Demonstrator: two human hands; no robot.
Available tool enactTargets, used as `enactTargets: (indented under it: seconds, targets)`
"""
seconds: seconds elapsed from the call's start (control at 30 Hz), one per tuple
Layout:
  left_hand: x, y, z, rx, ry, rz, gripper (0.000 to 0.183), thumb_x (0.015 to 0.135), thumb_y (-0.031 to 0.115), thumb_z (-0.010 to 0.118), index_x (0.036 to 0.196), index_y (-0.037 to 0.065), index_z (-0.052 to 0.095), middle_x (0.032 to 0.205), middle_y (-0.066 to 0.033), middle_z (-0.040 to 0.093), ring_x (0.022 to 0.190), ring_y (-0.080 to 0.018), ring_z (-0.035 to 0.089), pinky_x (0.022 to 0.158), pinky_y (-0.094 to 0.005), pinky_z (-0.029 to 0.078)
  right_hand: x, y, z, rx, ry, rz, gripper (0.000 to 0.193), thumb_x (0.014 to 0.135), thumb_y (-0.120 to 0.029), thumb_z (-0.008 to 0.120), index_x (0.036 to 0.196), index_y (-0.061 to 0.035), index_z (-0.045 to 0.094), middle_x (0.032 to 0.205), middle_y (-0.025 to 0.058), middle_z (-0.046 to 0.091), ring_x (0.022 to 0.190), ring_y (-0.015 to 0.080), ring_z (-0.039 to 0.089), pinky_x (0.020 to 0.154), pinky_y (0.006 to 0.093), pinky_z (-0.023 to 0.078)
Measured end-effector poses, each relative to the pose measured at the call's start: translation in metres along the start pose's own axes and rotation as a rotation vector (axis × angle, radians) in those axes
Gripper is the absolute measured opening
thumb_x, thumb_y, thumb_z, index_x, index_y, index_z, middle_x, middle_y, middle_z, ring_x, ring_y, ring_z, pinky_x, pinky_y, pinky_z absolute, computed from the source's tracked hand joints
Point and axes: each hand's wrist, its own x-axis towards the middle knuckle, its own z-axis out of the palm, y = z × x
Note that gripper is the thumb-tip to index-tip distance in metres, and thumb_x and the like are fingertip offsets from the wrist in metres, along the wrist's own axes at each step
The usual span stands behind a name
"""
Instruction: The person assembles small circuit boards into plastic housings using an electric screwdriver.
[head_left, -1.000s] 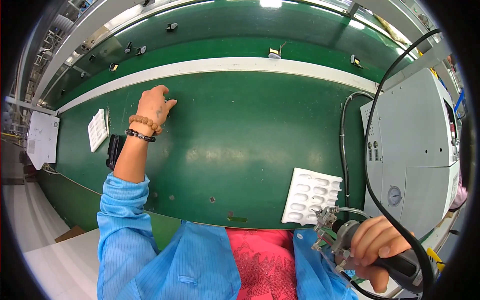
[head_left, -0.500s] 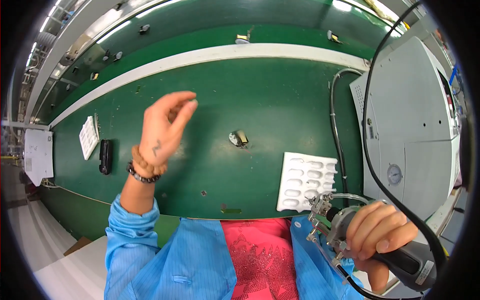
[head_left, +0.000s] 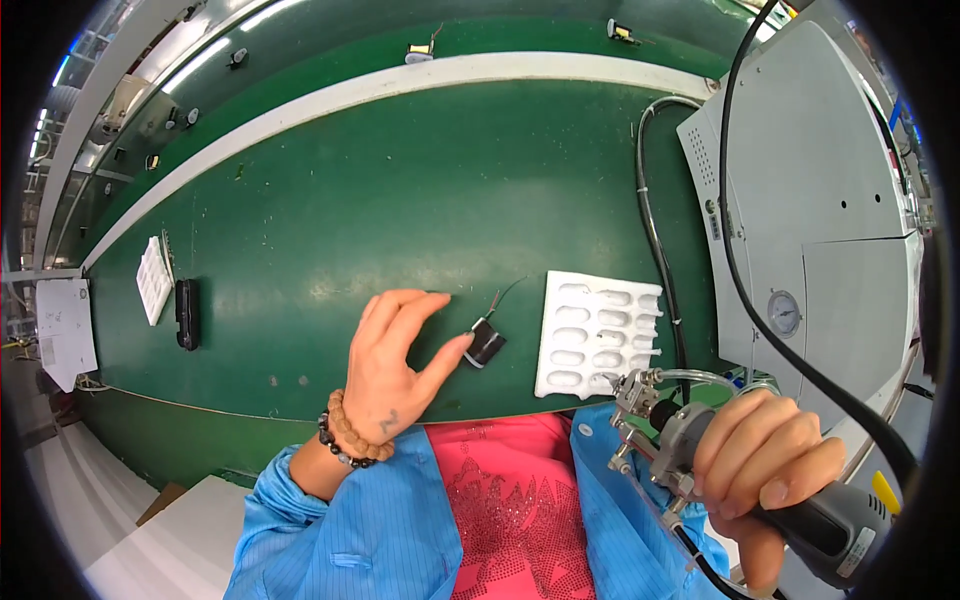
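Note:
My left hand point(head_left: 385, 360) hovers over the green workbench point(head_left: 380, 200) with fingers and thumb apart. Its thumb tip is at the left edge of a small black block-shaped part point(head_left: 485, 344) with thin wires; whether they touch I cannot tell. At the lower right, my right hand point(head_left: 765, 455) is wrapped round a grey and black dispensing gun point(head_left: 840, 525). Metal fittings and tubes form the gun's front, which points left. That front end overlaps the near right corner of a white moulded tray point(head_left: 587, 335) with oval hollows, and some hollows seem to hold clear material.
A grey machine point(head_left: 770, 220) with a gauge fills the right side. Its black hose point(head_left: 650, 215) lies along the bench, and a black cable point(head_left: 735, 240) hangs in front. A black case point(head_left: 187, 314) and another white tray point(head_left: 154, 280) lie left. Wired parts point(head_left: 420, 52) sit beyond the white rail.
My left hand has come down and right to the small part. The part now lies nearer, showing its black side and wires rather than a pale round end and yellow patch. The view has shifted slightly.

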Motion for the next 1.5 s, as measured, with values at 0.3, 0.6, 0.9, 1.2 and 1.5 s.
enactTargets:
  seconds: [0.3,0.6,0.9,1.2,1.5]
  targets:
    - [0.191,-0.109,-0.021,0.189,0.375,0.108,0.03,0.083,0.024,0.071,0.104,0.005,0.067,0.098,-0.014,0.066,0.086,-0.0294,0.062,0.078,-0.0384,0.05,-0.003,-0.005,-0.001,-0.024,0.006,-0.024,0.046,0.078,-0.033,0.081,0.09,-0.0059,0.045,0.066,0.0015,0.055,0.046,0.0093,0.054,0.042,0.0208,0.048]
    - [0.287,-0.115,0.005,0.651,-0.087,0.083,0.032,0.089,0.037,0.061,0.099,0.008,0.069,0.099,-0.0156,0.066,0.094,-0.0331,0.062,0.084,-0.0407,0.049,0.006,-0.016,-0.025,-0.037,-0.142,0.055,0.045,0.075,-0.027,0.083,0.094,-0.0038,0.049,0.068,0.0042,0.06,0.052,0.0147,0.061,0.047,0.0258,0.053]
    - [0.268,-0.12,-0.02,0.253,0.104,0.166,0.021,0.082,0.012,0.068,0.101,0.009,0.06,0.089,-0.0127,0.066,0.081,-0.0285,0.065,0.075,-0.0354,0.053,0.0,-0.012,-0.017,-0.08,0.051,-0.111,0.046,0.074,-0.029,0.084,0.092,-0.0036,0.05,0.065,0.0028,0.058,0.049,0.0111,0.058,0.045,0.0212,0.051]
    - [0.106,0.03,0.051,-0.258,-0.266,0.567,0.02,0.078,-0.003,0.068,0.097,0.003,0.064,0.09,-0.0125,0.059,0.084,-0.0303,0.062,0.071,-0.0358,0.052,-0.006,-0.014,-0.025,0.052,0.058,-0.051,0.019,0.079,0.001,0.074,0.081,0.0017,0.055,0.068,0.0128,0.062,0.054,0.0234,0.063,0.049,0.0336,0.053]
    - [0.068,0.017,0.085,-0.331,-0.188,0.476,0.031,0.073,0.0,0.075,0.101,0.002,0.065,0.091,-0.0124,0.068,0.083,-0.0276,0.066,0.073,-0.0349,0.053,0.012,0.003,-0.011,-0.054,0.018,-0.072,0.047,0.078,-0.034,0.08,0.098,-0.0036,0.05,0.069,0.0045,0.058,0.052,0.0124,0.057,0.046,0.0243,0.049]
